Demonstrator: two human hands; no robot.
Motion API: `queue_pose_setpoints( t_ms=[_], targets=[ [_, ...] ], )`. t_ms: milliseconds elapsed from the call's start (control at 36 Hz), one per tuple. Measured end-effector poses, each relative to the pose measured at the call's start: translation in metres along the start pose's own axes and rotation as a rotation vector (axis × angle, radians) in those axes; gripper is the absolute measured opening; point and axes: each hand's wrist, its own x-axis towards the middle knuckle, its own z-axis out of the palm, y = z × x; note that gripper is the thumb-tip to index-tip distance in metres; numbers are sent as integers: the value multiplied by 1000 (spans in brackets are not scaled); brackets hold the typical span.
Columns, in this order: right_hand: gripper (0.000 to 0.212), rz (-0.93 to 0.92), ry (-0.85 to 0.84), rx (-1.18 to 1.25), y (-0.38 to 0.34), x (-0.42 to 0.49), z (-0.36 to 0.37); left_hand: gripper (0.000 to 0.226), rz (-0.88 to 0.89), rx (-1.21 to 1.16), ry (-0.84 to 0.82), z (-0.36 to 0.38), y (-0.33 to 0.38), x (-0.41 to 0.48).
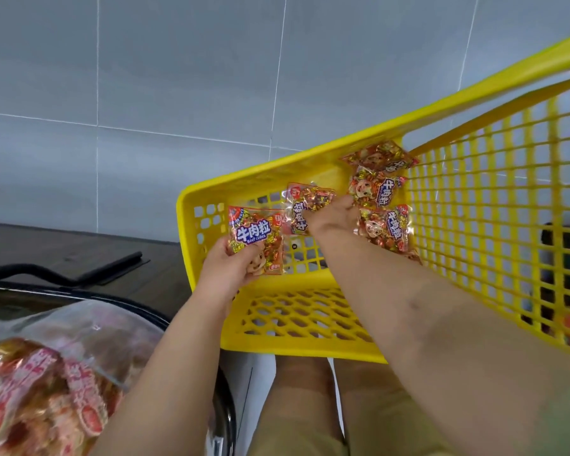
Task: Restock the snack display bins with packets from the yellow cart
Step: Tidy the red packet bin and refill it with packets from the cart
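Note:
The yellow cart basket [290, 337] sits right of centre, seen from above. My left hand [226, 269] holds a red and gold beef-cube packet [255, 236] over the cart's near left corner. My right hand [331, 217] reaches into the cart and grips a second packet [305, 202] lying on the mesh floor. Three more packets lie further right: one at the far wall [380, 156], one in the middle [377, 189], one nearest [385, 228]. The display bin [79, 324] at lower left holds several similar packets under a clear curved front.
A grey tiled wall [145, 77] fills the background. A dark floor strip with a black bracket [112, 268] lies left of the cart. My legs in tan trousers [303, 406] are below the cart. The bin's black rim [224, 403] curves beside my left forearm.

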Motion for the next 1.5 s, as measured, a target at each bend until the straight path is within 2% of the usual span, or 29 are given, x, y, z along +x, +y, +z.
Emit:
queue_pose_setpoints(
  t_ms=[139,222,278,361,417,528,611,722,750,806,861,917,972,1000,1056,1111,1167,1278,1333,1361,1444,1500],
  targets=[
    [86,147,-103,130,6,0,3,20,67,41,83,1,-2,1],
    [92,208,-180,122,16,-4,7,19,68,68,95,0,-5,1],
    [89,188,-232,82,23,-7,6,20,70,100,104,-2,-8,0],
    [74,110,-256,179,36,-11,0,21,87,96,118,-4,-12,-1],
    [76,77,-292,290,46,-17,-12,20,81,72,139,-5,-14,-2],
    [80,16,-489,563,63,-38,-44,19,-12,41,111,-3,-15,-4],
    [95,-163,-535,319,69,-54,-52,34,-124,-41,23,8,-9,-10],
    [89,-353,-502,128,66,-72,-42,69,-104,-47,-205,18,-4,-16],
    [90,-380,-508,104,64,-74,-42,72,-79,-21,-216,19,-5,-16],
    [83,-416,-549,31,57,-73,-48,62,-54,-25,-169,20,-5,-12],
    [57,-409,-473,70,54,-59,-59,50,-73,-104,-93,20,-7,-7],
    [41,-317,-167,164,58,-31,-72,50,-89,-146,-38,20,-9,-3],
    [44,-197,142,13,71,1,-85,48,-92,-163,-13,19,-14,2],
    [55,-119,195,-95,78,14,-90,51,-98,-162,-2,19,-17,3],
    [79,1,140,-216,88,34,-91,70,-124,-142,20,19,-22,5],
    [96,32,56,-232,90,42,-84,91,-141,-145,30,19,-26,6],
    [107,30,39,-211,88,46,-74,98,-146,-147,34,19,-30,5],
    [122,22,113,-171,91,53,-65,75,-150,-132,28,19,-40,6],
    [127,38,80,-89,90,55,-63,62,-146,-133,36,19,-44,7],
    [122,35,53,-44,89,57,-62,58,-140,-130,40,19,-45,8],
    [79,-17,-49,11,87,53,-62,50,-116,-120,45,19,-45,8],
    [65,-60,-87,85,85,44,-65,44,-93,-116,51,18,-44,7]
  ],
)
